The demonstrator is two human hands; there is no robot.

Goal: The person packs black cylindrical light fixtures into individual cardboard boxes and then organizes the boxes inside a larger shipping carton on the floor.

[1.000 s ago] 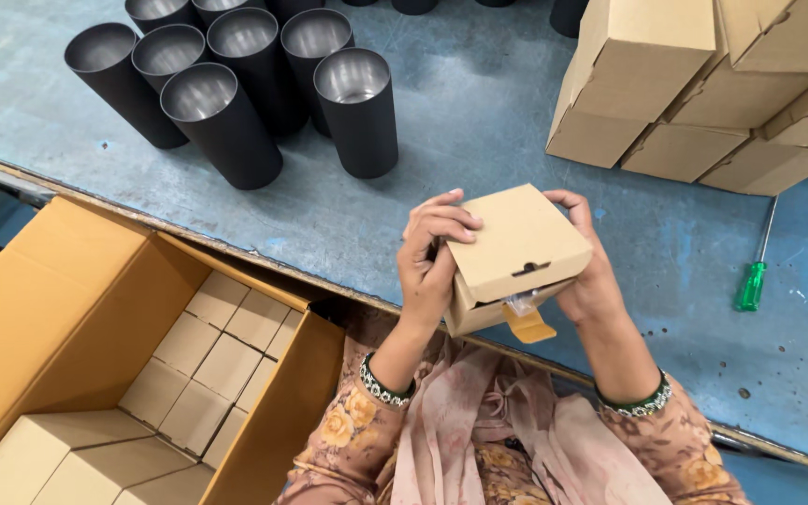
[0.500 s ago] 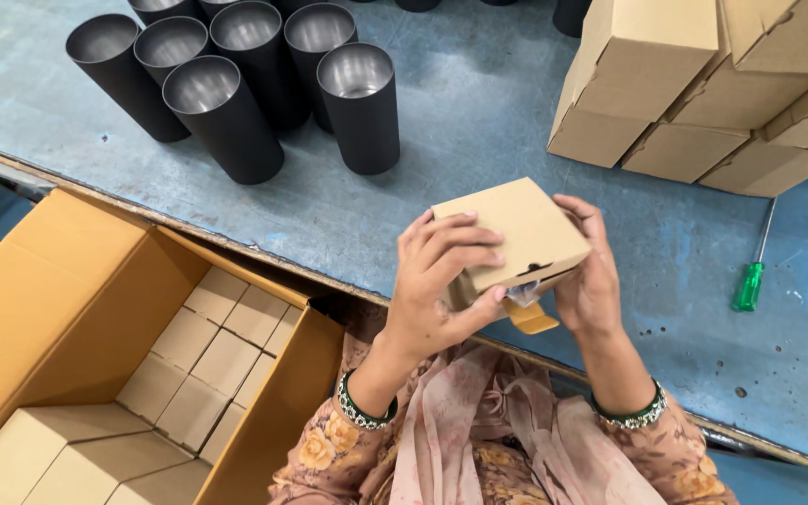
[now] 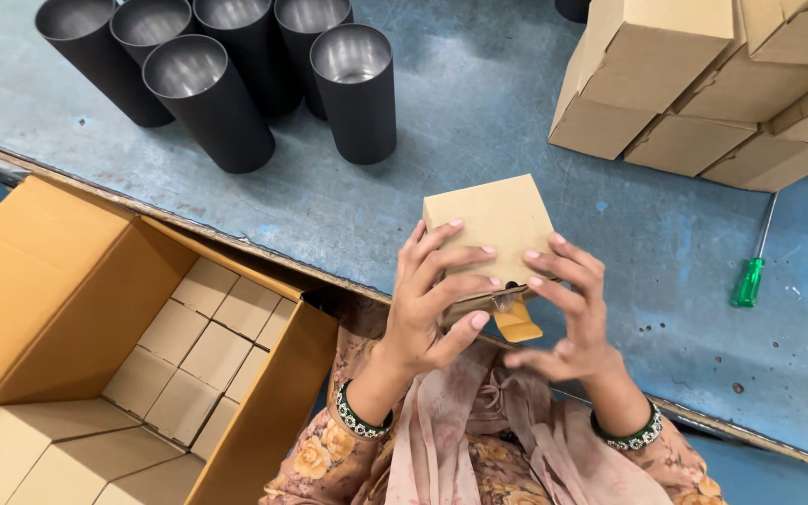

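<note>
A small cardboard box [image 3: 490,223] is gripped above the near table [image 3: 479,103] edge by the left hand [image 3: 427,304] and right hand [image 3: 568,309]; its loose flap [image 3: 519,321] could be creased if pressed askew.

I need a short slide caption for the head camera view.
Both hands, left hand and right hand, hold a small cardboard box over a blue table, beside black metal cups.

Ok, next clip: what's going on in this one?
A person holds a small cardboard box in both hands over a blue worktable, the left hand and right hand working at its closing flap. To the left, a large open carton already holds rows of similar boxes. Black metal tumblers, stacked boxes and a green screwdriver sit on the table.
</note>
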